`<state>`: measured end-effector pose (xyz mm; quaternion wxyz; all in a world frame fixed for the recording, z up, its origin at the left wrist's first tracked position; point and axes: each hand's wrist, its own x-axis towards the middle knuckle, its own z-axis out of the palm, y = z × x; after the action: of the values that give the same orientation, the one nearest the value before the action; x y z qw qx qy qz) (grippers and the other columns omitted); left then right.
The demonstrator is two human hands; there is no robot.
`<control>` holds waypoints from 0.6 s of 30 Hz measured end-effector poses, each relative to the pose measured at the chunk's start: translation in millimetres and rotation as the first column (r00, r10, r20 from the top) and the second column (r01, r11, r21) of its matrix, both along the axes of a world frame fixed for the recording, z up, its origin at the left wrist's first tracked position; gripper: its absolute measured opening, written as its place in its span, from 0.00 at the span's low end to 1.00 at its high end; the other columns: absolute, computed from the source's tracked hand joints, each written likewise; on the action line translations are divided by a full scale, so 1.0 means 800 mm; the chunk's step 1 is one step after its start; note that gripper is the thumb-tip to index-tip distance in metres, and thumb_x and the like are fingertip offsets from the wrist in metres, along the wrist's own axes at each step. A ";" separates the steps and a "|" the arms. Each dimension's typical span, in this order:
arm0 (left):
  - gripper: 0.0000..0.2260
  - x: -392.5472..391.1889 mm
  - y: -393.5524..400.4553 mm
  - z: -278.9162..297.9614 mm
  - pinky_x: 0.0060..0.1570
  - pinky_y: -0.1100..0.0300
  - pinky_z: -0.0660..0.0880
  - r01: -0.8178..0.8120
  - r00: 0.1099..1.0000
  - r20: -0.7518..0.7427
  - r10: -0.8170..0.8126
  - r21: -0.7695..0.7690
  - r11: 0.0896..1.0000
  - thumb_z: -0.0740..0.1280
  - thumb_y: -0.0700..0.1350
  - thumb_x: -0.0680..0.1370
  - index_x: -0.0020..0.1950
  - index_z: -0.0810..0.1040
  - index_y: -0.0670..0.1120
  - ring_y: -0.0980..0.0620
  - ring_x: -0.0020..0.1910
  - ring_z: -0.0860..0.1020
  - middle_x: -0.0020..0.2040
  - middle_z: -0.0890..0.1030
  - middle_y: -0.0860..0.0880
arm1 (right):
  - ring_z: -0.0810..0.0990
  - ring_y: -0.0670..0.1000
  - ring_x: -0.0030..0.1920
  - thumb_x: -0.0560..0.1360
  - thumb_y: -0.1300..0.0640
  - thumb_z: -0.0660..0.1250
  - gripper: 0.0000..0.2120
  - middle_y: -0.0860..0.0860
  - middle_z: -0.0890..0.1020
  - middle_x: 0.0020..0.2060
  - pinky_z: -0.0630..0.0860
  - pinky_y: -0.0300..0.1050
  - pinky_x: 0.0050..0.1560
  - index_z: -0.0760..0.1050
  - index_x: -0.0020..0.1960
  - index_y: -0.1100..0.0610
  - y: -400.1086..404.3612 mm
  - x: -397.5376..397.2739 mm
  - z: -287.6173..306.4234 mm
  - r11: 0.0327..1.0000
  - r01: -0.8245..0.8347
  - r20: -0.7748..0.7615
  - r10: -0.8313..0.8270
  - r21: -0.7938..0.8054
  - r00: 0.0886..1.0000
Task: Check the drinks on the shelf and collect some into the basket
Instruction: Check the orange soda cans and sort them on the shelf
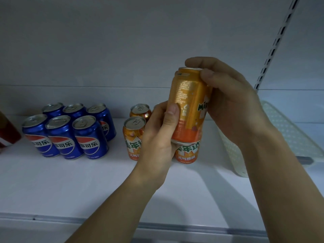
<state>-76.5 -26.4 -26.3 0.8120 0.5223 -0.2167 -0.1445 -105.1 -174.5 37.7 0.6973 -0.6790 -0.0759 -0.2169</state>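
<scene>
I hold an orange Mirinda can (188, 104) upright above the white shelf (87, 181), its printed text side facing me. My left hand (157, 135) grips its lower part, thumb on the front. My right hand (228, 102) wraps round its upper part and top rim. Below and behind it stand more orange cans (134, 135) on the shelf, one (187, 153) right under the held can. A white perforated basket (287, 137) sits on the shelf to the right, partly hidden by my right arm.
Several blue Pepsi cans (66, 130) stand in a block at the left. A red container (7, 134) shows at the far left edge. A slotted shelf upright (273, 44) runs up the right side. The shelf's front lip (105, 221) lies near me.
</scene>
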 end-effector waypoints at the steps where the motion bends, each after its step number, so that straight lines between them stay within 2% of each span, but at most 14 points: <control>1: 0.18 0.001 0.002 0.000 0.56 0.51 0.80 0.009 1.000 0.010 -0.009 0.010 1.000 0.65 0.58 0.75 0.62 0.78 0.54 0.48 0.59 0.84 0.58 0.85 0.51 | 0.83 0.62 0.55 0.76 0.54 0.66 0.16 0.63 0.84 0.55 0.79 0.66 0.60 0.79 0.62 0.55 0.000 -0.001 0.000 1.000 0.009 0.005 -0.009 0.004 1.000; 3: 0.26 0.002 0.003 0.005 0.57 0.51 0.81 -0.005 0.997 0.074 0.001 0.050 0.999 0.71 0.65 0.72 0.66 0.75 0.54 0.49 0.60 0.83 0.60 0.84 0.52 | 0.84 0.57 0.49 0.76 0.54 0.68 0.15 0.56 0.86 0.48 0.81 0.60 0.55 0.78 0.61 0.55 0.002 -0.004 0.000 0.999 0.034 0.016 -0.034 0.000 0.999; 5: 0.32 0.002 0.004 0.006 0.55 0.54 0.82 -0.042 0.989 0.147 0.032 0.067 0.997 0.72 0.65 0.67 0.68 0.73 0.53 0.51 0.60 0.83 0.60 0.84 0.54 | 0.84 0.53 0.47 0.75 0.53 0.69 0.15 0.51 0.86 0.46 0.81 0.55 0.52 0.78 0.60 0.54 0.006 -0.004 0.000 0.998 0.058 0.030 -0.058 -0.005 0.998; 7: 0.30 0.001 0.004 0.006 0.54 0.55 0.81 -0.055 0.985 0.167 0.046 0.045 0.998 0.70 0.62 0.66 0.66 0.74 0.52 0.51 0.59 0.84 0.59 0.84 0.53 | 0.84 0.54 0.49 0.75 0.52 0.69 0.14 0.53 0.85 0.48 0.80 0.58 0.54 0.79 0.59 0.54 0.008 -0.003 0.000 0.998 0.056 0.035 -0.056 -0.006 0.998; 10: 0.23 0.001 0.003 0.003 0.55 0.53 0.81 -0.022 0.989 0.149 0.016 0.039 0.999 0.67 0.61 0.69 0.61 0.78 0.54 0.50 0.58 0.84 0.56 0.86 0.53 | 0.82 0.64 0.56 0.77 0.52 0.65 0.16 0.66 0.80 0.58 0.78 0.65 0.60 0.78 0.63 0.55 0.007 -0.004 0.000 0.999 -0.033 0.015 0.033 0.007 0.999; 12: 0.23 0.002 0.003 0.001 0.56 0.52 0.80 -0.001 0.991 0.136 -0.007 0.056 0.998 0.66 0.62 0.70 0.61 0.78 0.54 0.49 0.58 0.84 0.56 0.86 0.52 | 0.81 0.68 0.58 0.77 0.53 0.65 0.16 0.70 0.78 0.61 0.78 0.66 0.60 0.78 0.63 0.55 0.006 -0.006 0.001 0.999 -0.034 0.019 0.034 0.028 0.999; 16: 0.32 0.001 0.000 0.005 0.59 0.48 0.80 -0.026 0.991 0.135 0.017 0.063 0.998 0.72 0.67 0.68 0.66 0.75 0.52 0.47 0.61 0.83 0.61 0.84 0.49 | 0.85 0.57 0.51 0.75 0.53 0.70 0.15 0.63 0.84 0.55 0.82 0.52 0.51 0.79 0.61 0.55 0.013 -0.007 0.002 0.999 0.033 0.047 -0.035 0.043 0.998; 18: 0.26 0.002 0.000 0.004 0.59 0.47 0.80 -0.056 0.990 0.133 0.047 0.061 0.997 0.71 0.65 0.72 0.63 0.77 0.51 0.46 0.60 0.83 0.60 0.84 0.48 | 0.86 0.56 0.52 0.75 0.52 0.70 0.15 0.58 0.85 0.52 0.82 0.51 0.49 0.79 0.60 0.55 0.013 -0.006 0.002 0.999 0.051 0.045 -0.051 0.016 0.998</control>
<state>-74.9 -26.4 -22.7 0.7822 0.5620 -0.2513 -0.0957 -109.7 -163.9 39.5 0.6947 -0.6702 -0.0729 -0.2507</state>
